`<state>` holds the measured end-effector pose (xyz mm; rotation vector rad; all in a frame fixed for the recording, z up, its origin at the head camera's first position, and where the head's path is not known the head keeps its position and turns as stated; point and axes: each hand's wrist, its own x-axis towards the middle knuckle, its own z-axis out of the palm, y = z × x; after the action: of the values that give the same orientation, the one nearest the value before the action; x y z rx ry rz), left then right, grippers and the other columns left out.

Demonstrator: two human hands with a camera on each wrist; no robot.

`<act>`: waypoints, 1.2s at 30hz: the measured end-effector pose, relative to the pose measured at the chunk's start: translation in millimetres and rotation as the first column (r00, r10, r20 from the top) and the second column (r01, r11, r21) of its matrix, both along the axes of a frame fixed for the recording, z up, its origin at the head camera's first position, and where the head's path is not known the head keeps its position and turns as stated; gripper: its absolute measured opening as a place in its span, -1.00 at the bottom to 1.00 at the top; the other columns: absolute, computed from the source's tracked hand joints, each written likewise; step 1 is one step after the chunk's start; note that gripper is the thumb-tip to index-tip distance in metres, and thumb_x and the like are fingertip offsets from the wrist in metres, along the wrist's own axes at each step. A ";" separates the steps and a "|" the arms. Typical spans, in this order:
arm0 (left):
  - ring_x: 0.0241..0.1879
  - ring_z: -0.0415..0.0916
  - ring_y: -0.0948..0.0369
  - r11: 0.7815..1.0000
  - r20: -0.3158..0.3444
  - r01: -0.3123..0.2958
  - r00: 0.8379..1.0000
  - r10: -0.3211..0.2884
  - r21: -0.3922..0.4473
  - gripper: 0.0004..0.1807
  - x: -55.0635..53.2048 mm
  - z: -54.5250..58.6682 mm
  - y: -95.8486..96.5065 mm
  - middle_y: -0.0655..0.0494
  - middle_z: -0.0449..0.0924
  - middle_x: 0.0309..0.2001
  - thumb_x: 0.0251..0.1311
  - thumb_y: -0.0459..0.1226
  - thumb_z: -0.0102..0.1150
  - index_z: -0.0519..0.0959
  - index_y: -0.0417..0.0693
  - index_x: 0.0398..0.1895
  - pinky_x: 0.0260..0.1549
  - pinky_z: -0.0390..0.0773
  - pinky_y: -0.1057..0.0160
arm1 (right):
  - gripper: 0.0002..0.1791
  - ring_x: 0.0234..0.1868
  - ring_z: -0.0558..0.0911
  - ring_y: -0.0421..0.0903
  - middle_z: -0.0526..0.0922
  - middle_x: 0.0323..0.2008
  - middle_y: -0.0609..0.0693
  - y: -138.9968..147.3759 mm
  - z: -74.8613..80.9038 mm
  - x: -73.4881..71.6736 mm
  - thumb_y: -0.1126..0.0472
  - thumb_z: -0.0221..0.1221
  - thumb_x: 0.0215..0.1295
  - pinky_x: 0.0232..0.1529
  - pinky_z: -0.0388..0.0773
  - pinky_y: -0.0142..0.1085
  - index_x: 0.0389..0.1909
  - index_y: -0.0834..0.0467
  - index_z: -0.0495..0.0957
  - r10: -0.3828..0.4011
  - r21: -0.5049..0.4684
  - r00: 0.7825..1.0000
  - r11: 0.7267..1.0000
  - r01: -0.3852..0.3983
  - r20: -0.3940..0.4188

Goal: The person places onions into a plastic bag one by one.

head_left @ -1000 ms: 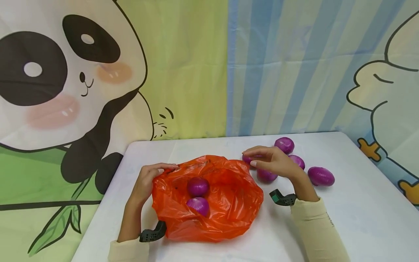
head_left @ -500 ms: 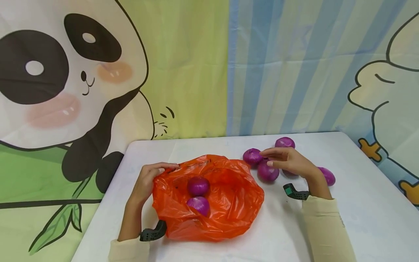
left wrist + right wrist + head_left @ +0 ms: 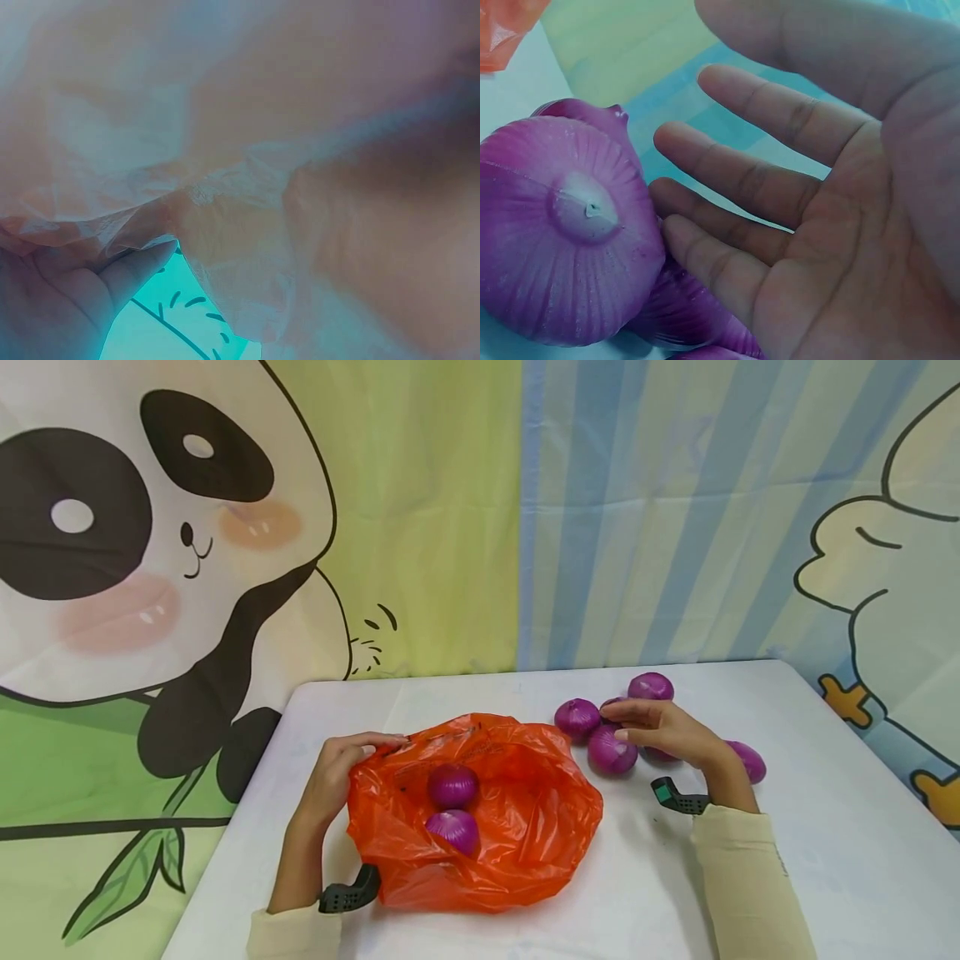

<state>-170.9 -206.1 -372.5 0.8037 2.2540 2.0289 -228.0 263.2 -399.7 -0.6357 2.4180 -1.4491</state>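
Note:
A red plastic bag (image 3: 525, 860) lies with its mouth spread, and two purple onions, one upper (image 3: 453, 787) and one lower (image 3: 453, 832), rest inside. My left hand (image 3: 333, 781) pinches the bag's left rim; in the left wrist view its thumb (image 3: 142, 270) lies against the thin plastic, which hides the fingers. To the bag's right, my right hand (image 3: 671, 732) is over a cluster of onions, holding none. Its spread fingers (image 3: 735, 172) are beside a large onion (image 3: 577, 232) in the right wrist view. Part of the cluster is hidden under this hand.
Around the right hand sit a left onion (image 3: 577, 719), a front onion (image 3: 612, 752), a back onion (image 3: 651, 686) and one at the right (image 3: 747, 762). The white table (image 3: 840, 860) ends at a printed cloth backdrop (image 3: 442, 527).
My right hand has moved to the right, uncovering the onion nearest the bag and covering part of the ones farther right. The left hand and the bag stay put.

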 end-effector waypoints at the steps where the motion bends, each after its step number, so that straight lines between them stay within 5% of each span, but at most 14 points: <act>1: -0.09 0.38 -0.20 1.000 -0.001 -0.001 1.000 0.001 -0.002 -0.57 0.6 0.7 0.4 -0.34 0.45 -0.09 0.09 -0.54 -0.45 0.46 -0.51 -0.14 -0.24 0.51 0.13 | -0.47 0.08 0.35 0.11 0.38 0.08 0.15 -0.1 -0.9 -0.5 0.12 0.16 0.10 -0.03 0.41 -0.15 0.11 0.18 0.36 0.003 0.004 1.000 1.000 -0.003 -0.002; 11: -0.08 0.34 -0.25 1.000 0.001 -0.007 1.000 0.007 -0.004 -0.60 4.4 8.1 3.7 -0.39 0.43 -0.10 0.10 -0.53 -0.42 0.45 -0.55 -0.15 -0.22 0.49 0.10 | -0.46 0.14 0.28 0.00 0.37 0.11 -0.03 -4.2 -9.8 -5.4 0.10 0.18 0.06 0.05 0.26 0.04 0.12 0.10 0.37 0.030 0.046 0.999 0.999 -0.028 -0.043; 23: -0.09 0.38 -0.19 1.000 0.004 0.001 1.000 -0.001 0.008 -0.58 -7.7 -13.1 -5.0 -0.32 0.45 -0.08 0.12 -0.52 -0.44 0.46 -0.49 -0.13 -0.25 0.50 0.11 | -0.42 0.11 0.30 0.04 0.32 0.13 0.01 -11.6 -15.6 -3.2 0.09 0.21 0.03 -0.03 0.39 -0.08 0.13 0.06 0.35 0.045 0.036 0.995 0.998 -0.048 0.084; 36: -0.08 0.41 -0.13 1.000 -0.003 0.002 1.000 -0.002 0.020 -0.60 -7.6 -11.7 -5.1 -0.26 0.48 -0.09 0.17 -0.45 -0.38 0.48 -0.47 -0.13 -0.20 0.48 0.12 | -0.30 0.08 0.30 0.03 0.33 0.10 -0.05 -19.3 -26.0 -4.6 -0.10 0.31 -0.19 -0.11 0.42 0.03 0.10 -0.16 0.38 -0.021 0.250 0.995 0.968 -0.005 0.099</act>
<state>-178.4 -211.2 -384.2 0.8102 2.2365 2.0539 -232.5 243.9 -425.6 -0.4829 2.4698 -1.1230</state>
